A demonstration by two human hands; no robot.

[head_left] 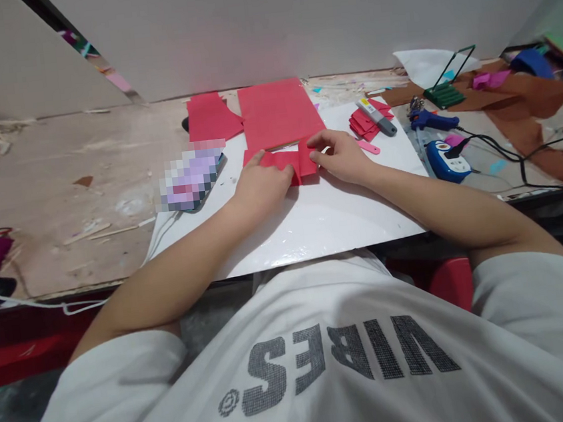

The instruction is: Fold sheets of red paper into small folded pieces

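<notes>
Left hand (265, 184) flat, pressing red piece (292, 163) onto white sheet (313, 228); right hand (342, 157) pinches its corner. Probably best: edges aligned, pressure even.

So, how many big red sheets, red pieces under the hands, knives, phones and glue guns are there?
Big red sheets: 2
Red piece under the hands: 1
Knife: 1
Phone: 1
Glue gun: 1
Total: 6

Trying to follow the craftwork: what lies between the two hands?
In the head view, a small red piece lies on the white sheet between the left hand and right hand; both touch it.
</notes>
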